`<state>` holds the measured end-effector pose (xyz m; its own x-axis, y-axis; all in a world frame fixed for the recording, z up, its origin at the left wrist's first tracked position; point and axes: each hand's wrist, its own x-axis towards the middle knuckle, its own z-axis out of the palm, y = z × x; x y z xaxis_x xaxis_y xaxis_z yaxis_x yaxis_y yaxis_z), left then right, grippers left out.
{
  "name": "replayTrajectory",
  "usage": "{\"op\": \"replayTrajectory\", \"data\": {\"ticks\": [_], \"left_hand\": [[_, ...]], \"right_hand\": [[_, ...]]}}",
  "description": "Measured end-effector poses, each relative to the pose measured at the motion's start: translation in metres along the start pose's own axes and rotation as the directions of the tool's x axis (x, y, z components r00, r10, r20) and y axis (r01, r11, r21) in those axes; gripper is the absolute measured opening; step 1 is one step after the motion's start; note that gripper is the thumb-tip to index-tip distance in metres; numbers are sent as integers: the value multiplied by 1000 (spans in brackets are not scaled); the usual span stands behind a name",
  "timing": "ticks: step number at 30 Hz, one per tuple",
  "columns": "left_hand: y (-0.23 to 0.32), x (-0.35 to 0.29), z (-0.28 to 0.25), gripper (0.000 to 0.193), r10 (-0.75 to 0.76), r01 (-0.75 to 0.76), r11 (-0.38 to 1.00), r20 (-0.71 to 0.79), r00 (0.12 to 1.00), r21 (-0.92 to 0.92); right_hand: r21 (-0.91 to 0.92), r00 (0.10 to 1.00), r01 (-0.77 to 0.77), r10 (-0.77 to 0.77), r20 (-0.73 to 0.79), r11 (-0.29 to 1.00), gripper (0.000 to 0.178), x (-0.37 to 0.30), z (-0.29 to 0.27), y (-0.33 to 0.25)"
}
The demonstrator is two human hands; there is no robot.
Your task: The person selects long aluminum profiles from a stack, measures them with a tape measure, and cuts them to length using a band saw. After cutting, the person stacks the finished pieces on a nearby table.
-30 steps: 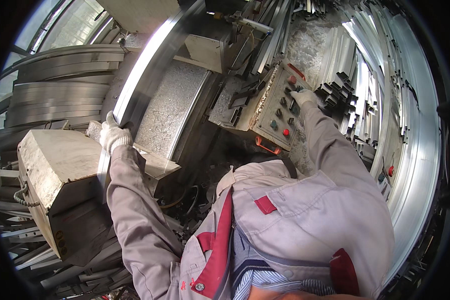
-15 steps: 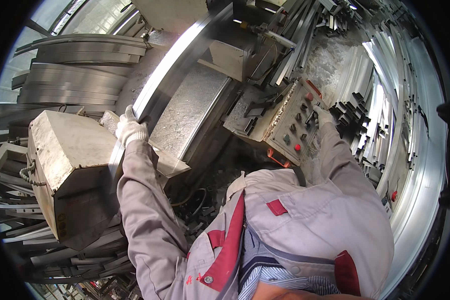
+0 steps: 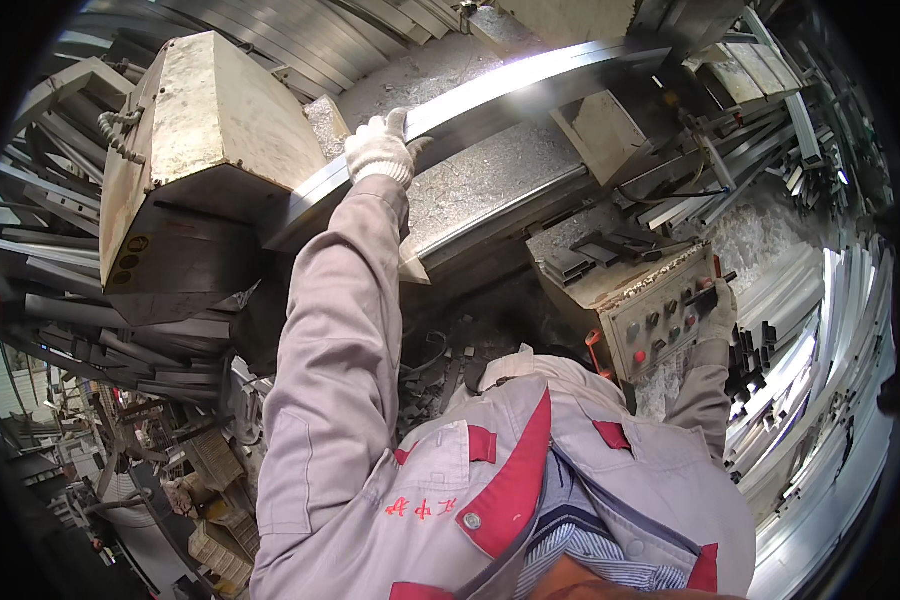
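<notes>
My left hand (image 3: 381, 150), in a white knit glove, is closed on the near edge of a long, shiny metal profile (image 3: 490, 98). The profile slants across the machine bed (image 3: 490, 185) and runs behind the pale angular machine housing (image 3: 215, 120) at the left. At the right, my gloved right hand (image 3: 722, 315) is beside the outer edge of a control panel (image 3: 660, 322) with several knobs and a red button. Its fingers appear wrapped round a dark rod-like piece (image 3: 708, 294); the glove partly hides them.
Long metal profiles (image 3: 810, 370) lie stacked at the right, and more (image 3: 100, 340) are piled at the left. Short dark offcuts (image 3: 610, 245) rest on the ledge behind the panel. A pale plate-like guard (image 3: 602, 135) stands on the bed. Scraps (image 3: 440, 375) litter the floor below.
The view has turned, so the machine and panel appear shifted and the profile lies flatter across the picture. My left hand stays on the profile, and my right hand stays at the panel's edge.
</notes>
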<state>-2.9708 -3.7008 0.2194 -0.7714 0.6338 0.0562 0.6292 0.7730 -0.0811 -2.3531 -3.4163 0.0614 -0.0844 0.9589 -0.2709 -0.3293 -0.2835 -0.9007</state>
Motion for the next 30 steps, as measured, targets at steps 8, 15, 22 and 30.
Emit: {"op": "replayTrajectory", "data": {"ticks": [8, 15, 22, 30], "left_hand": [[-3, -6, -15, 68, 0, 6, 998, 106, 994, -65], [-3, -7, -23, 58, 1, 14, 993, 122, 993, -119], [-2, 0, 1, 37, -32, 35, 993, 32, 999, -110], [-1, -2, -3, 33, -30, 40, 995, 106, 994, -95]], "right_hand": [[-153, 882, -155, 206, 424, 976, 17, 7, 94, 16], [-235, 728, -329, 404, 554, 915, 17, 3, 200, 69], [-164, 511, -700, 647, 566, 695, 24, 12, 308, 172], [-126, 207, -835, 518, 830, 536, 25, 19, 447, 263]]}}
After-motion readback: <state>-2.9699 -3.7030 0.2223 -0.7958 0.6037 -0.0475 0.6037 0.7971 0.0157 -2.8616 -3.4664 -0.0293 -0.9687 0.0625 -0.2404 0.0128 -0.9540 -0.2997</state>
